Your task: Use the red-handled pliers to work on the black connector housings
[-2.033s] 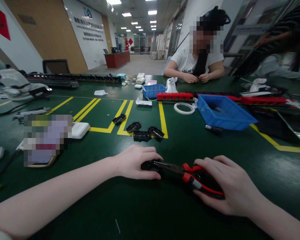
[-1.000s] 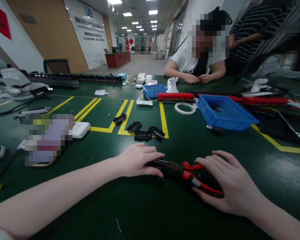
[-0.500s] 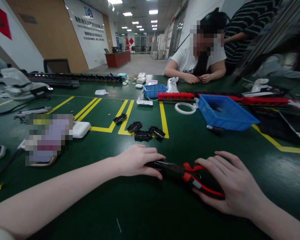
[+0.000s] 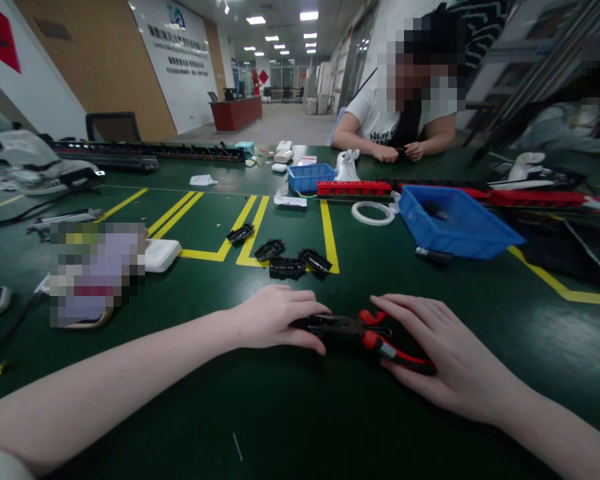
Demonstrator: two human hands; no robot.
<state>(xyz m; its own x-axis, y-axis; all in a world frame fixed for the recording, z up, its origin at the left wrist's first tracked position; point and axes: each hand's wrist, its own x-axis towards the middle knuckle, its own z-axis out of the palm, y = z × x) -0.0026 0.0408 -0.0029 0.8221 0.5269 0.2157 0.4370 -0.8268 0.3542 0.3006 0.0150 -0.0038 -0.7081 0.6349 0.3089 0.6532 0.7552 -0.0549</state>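
Observation:
My left hand point(image 4: 280, 317) pinches a small black plastic part point(image 4: 307, 324) between thumb and fingers, just above the green table. Most of that part is hidden by the fingers. My right hand point(image 4: 440, 353) is wrapped round the red-and-black handles of a pair of pliers point(image 4: 373, 331). The pliers' jaws point left and meet the black part at my left fingertips; whether they bite on it I cannot tell. Beyond my hands lie several similar black parts point(image 4: 287, 267) near the yellow tape lines.
A large blue bin point(image 4: 460, 227) stands at the right, with a roll of white tape point(image 4: 373, 213) beside it. A smaller blue bin point(image 4: 310, 178) is farther back. At left are a phone point(image 4: 97, 277) and a white case point(image 4: 161, 255). A person point(image 4: 400, 120) sits across the table.
My right hand has closed further, bringing the pliers' handles nearer together and moving slightly left. The left hand keeps its hold on the black part in nearly the same place.

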